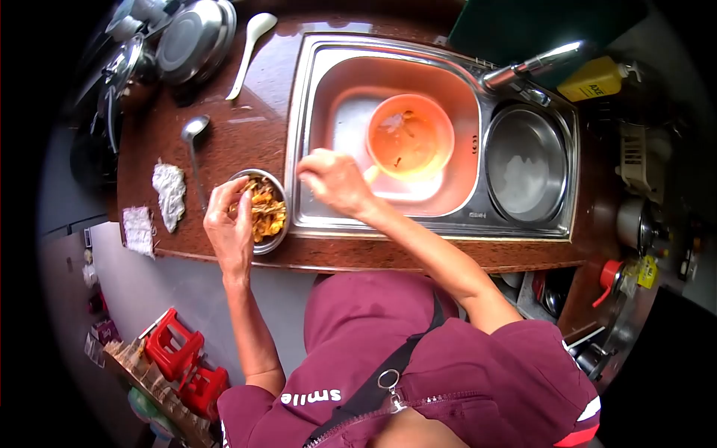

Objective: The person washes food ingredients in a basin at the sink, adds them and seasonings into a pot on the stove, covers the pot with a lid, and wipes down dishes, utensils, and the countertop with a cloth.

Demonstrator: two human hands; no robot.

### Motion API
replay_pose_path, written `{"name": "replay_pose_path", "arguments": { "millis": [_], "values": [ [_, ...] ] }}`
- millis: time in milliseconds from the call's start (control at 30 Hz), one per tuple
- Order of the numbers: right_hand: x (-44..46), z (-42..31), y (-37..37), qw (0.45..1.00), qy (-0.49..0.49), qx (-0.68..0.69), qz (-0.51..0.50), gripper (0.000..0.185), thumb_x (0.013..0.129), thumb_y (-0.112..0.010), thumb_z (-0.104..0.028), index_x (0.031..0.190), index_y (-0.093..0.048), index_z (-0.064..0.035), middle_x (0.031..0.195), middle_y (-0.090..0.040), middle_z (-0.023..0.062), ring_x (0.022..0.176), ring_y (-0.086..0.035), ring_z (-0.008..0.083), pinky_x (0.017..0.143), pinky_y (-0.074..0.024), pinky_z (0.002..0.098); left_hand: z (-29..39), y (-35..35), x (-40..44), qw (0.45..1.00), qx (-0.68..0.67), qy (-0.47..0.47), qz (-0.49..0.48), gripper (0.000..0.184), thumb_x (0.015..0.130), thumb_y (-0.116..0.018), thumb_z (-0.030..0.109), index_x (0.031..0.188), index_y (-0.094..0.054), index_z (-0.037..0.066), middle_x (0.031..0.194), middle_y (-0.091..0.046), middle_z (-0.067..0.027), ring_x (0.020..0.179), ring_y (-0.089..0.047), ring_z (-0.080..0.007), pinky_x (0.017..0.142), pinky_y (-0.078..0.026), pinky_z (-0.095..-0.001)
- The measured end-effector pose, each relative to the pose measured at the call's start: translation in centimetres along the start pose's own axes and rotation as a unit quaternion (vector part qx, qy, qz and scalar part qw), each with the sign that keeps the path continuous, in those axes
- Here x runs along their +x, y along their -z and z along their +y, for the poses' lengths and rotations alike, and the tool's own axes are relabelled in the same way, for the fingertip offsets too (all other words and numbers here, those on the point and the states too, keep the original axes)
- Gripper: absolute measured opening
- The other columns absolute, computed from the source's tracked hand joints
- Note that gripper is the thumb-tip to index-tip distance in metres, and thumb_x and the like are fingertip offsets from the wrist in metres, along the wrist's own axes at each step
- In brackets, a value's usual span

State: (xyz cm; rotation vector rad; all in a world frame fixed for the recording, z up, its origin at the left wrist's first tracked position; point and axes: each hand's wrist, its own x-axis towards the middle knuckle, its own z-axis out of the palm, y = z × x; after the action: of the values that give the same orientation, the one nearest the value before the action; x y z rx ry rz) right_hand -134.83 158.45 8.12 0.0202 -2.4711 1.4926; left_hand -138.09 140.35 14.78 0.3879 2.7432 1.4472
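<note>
A maroon zip-front garment with white lettering [373,313] lay nearest the camera. Beyond it, the left hand [230,224] was positioned at a round stainless-steel bowl [284,224], thumb and fingers curved over the yellow-brown shredded pieces [269,213]. Whether it gripped a piece could not be told. The right hand [340,183] was above the near-left part of the sink, fingers drawn together; its contents, if any, were hidden.

The step in hand appeared to be handling of the pieces at the bowl. Any further pick would call for a light pinch and a steady bowl. The pieces were in the bowl, beside the sink; a few dark bits lay in an orange plastic vessel [429,160] inside the rectangular steel sink [299,149].

The glossy red-brown counter [224,142] also carried a metal ladle [196,127], a white spoon [261,26] and two crumpled white cloths [169,194]. A chrome faucet [534,67] and a yellow pump bottle [594,81] stood behind the sink. Red plastic stools [174,347] occupied the floor at left.
</note>
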Motion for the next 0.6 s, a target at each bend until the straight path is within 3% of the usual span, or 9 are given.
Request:
{"name": "replay_pose_path", "arguments": {
  "millis": [100,167,233,367,467,533,600],
  "values": [
    [-2.8,6.3,5.2,0.989,-0.139,-0.014,0.04,0.011,0.073,-0.059,-0.011,0.08,-0.064,-0.0038,0.076,-0.063,0.0128,0.075,-0.061,0.0252,0.068,-0.0475,0.0338,1.6,-4.8,0.3,0.997,-0.034,-0.008,-0.068,0.017,0.08,-0.056,0.0,0.095,-0.062,-0.001,0.086,-0.061,-0.0102,0.08,-0.06,-0.0173,0.068,-0.049,-0.0266],
    [-5.1,11.8,8.1,0.978,-0.144,-0.129,0.079,0.01,0.072,-0.058,-0.008,0.08,-0.064,-0.0033,0.075,-0.063,0.0121,0.074,-0.062,0.0257,0.068,-0.0479,0.0344,2.5,-9.4,0.7,0.99,-0.047,-0.022,-0.129,0.017,0.079,-0.056,0.0,0.095,-0.063,-0.001,0.085,-0.063,-0.0132,0.079,-0.062,-0.0194,0.068,-0.049,-0.0283],
    [-6.9,16.4,10.8,0.953,-0.23,-0.192,0.039,0.017,0.071,-0.058,-0.005,0.088,-0.062,-0.0021,0.086,-0.062,0.0139,0.08,-0.061,0.0292,0.071,-0.0476,0.0363,2.3,-14.9,1.3,0.972,-0.031,0.042,-0.231,0.02,0.076,-0.06,0.004,0.096,-0.062,-0.001,0.089,-0.063,-0.0173,0.078,-0.063,-0.0264,0.068,-0.05,-0.0336],
    [-6.9,21.0,13.3,0.944,-0.179,-0.275,-0.027,0.043,0.071,-0.06,-0.005,0.113,-0.05,-0.005,0.109,-0.053,0.0179,0.096,-0.054,0.0345,0.081,-0.0445,0.0415,-0.8,-25.9,1.5,0.936,0.069,-0.02,-0.344,0.033,0.069,-0.064,0.008,0.099,-0.055,-0.003,0.095,-0.055,-0.0236,0.089,-0.056,-0.0378,0.076,-0.046,-0.0455],
    [-4.2,22.7,12.6,0.933,-0.144,-0.32,-0.084,0.058,0.07,-0.061,-0.007,0.125,-0.04,-0.0088,0.119,-0.044,0.0185,0.103,-0.048,0.0369,0.086,-0.0419,0.0445,-2.7,-32.4,0.9,0.925,0.187,0.016,-0.331,0.038,0.075,-0.051,0.001,0.111,-0.04,-0.002,0.108,-0.041,-0.0226,0.093,-0.05,-0.0411,0.077,-0.046,-0.0469],
    [-2.7,24.9,11.3,0.926,-0.125,-0.34,-0.107,0.063,0.071,-0.062,-0.008,0.128,-0.037,-0.0116,0.121,-0.041,0.018,0.105,-0.046,0.0374,0.088,-0.0408,0.0459,-4.1,-35.0,0.6,0.936,0.219,0.031,-0.274,0.036,0.076,-0.048,-0.001,0.111,-0.039,-0.002,0.108,-0.041,-0.0222,0.091,-0.051,-0.0395,0.075,-0.047,-0.0451],
    [-1.3,25.4,10.2,0.919,-0.195,-0.321,-0.122,0.058,0.071,-0.062,-0.008,0.124,-0.041,-0.0132,0.122,-0.04,0.0164,0.105,-0.045,0.0376,0.087,-0.0418,0.0456,-5.6,-36.5,0.6,0.938,0.253,0.031,-0.234,0.03,0.077,-0.047,-0.001,0.106,-0.043,-0.003,0.105,-0.044,-0.0218,0.085,-0.056,-0.0372,0.069,-0.05,-0.0411]
  ]
}}
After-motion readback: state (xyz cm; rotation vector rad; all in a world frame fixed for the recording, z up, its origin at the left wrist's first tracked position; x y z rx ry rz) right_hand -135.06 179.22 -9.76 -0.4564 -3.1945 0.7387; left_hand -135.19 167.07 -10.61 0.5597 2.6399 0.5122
